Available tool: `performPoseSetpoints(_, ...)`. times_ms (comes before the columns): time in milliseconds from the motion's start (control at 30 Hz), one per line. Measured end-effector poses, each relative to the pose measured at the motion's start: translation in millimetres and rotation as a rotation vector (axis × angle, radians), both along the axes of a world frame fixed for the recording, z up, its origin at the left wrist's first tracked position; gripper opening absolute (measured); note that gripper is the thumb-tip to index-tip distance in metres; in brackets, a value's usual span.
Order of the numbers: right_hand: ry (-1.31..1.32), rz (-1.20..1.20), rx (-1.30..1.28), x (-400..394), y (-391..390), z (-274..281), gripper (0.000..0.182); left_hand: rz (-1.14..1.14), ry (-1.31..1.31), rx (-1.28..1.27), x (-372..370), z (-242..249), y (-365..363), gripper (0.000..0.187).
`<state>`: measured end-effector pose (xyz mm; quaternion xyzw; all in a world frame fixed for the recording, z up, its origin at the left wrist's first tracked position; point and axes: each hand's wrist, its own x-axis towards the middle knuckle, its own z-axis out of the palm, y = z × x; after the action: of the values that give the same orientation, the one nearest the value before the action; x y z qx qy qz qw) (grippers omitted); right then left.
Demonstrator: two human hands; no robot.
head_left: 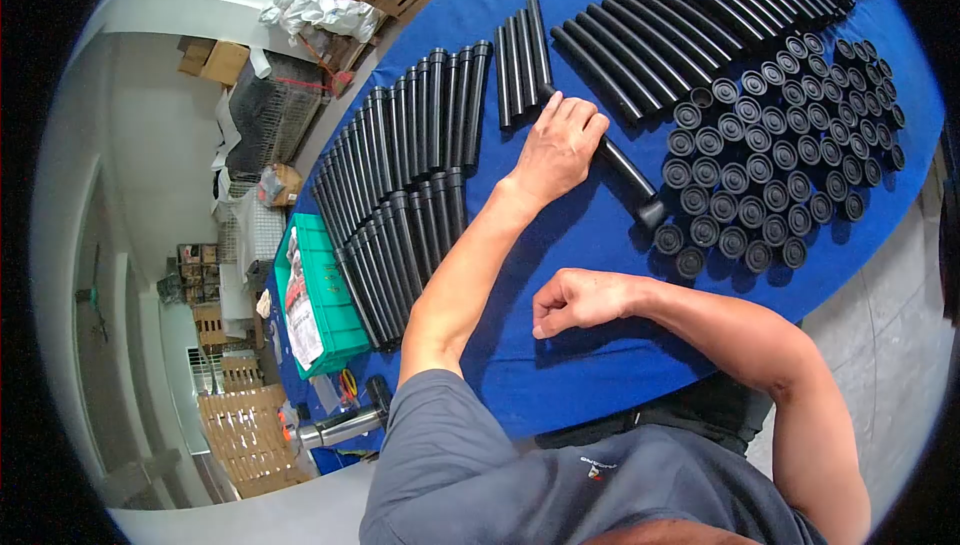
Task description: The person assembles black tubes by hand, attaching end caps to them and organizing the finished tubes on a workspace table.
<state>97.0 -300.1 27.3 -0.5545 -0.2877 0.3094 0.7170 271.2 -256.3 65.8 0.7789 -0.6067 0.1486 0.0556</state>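
My left hand (pixel 562 145) is closed around the upper part of a black tube (pixel 628 173) that lies slanted on the blue cloth. At its lower right end the tube has a wider black end cap (pixel 652 214), close to a group of round black caps (pixel 734 178) with ringed faces. My right hand (pixel 582 302) is held over the cloth nearer my body, fingers curled in, with nothing visible in it. Beside my left hand lie several plain black tubes (pixel 520 60). Left of my forearm are rows of tubes with wider collars (pixel 405 135).
More black tubes (pixel 650 45) lie in a long row at the far right of the blue cloth (pixel 590 380). A green crate (pixel 345 295) with papers stands at the left edge, near scissors (pixel 348 383) and a metal cylinder-shaped tool (pixel 340 429). Cardboard boxes (pixel 225 62) stand beyond the table.
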Motion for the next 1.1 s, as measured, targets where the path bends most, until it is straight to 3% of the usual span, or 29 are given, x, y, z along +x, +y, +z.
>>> performPoseSetpoints(133,0.036,0.03,-0.069,0.3,-7.1,12.5,0.028,0.086,-0.119,-0.113,-12.8,16.8,7.5,0.021)
performPoseSetpoints(233,0.039,0.038,-0.099,0.1,-4.4,6.5,0.028,0.337,0.043,0.014,-34.6,35.8,25.3,0.025)
performPoseSetpoints(333,-0.114,0.016,0.013,-4.3,1.1,-2.0,0.027,0.488,0.368,0.081,-59.2,38.4,49.1,0.029)
performPoseSetpoints(400,-0.068,0.202,0.015,-10.3,1.6,-1.2,0.026,0.608,0.596,0.178,-65.0,34.9,58.1,0.04)
performPoseSetpoints(633,-0.136,0.697,0.009,-34.2,13.2,-4.1,0.033,0.838,1.156,0.155,-111.0,24.1,48.3,0.04)
performPoseSetpoints(667,-0.135,0.766,-0.023,-38.5,11.3,7.2,0.033,0.845,1.275,0.09,-118.6,22.8,43.1,0.039)
performPoseSetpoints(933,-0.214,1.063,-0.026,-68.3,21.1,25.0,0.032,0.785,1.42,0.006,-143.9,13.2,22.6,0.04)
performPoseSetpoints(1100,-0.164,1.058,-0.046,-68.6,28.4,7.2,0.039,0.751,1.558,-0.091,-141.5,3.0,20.9,0.041)
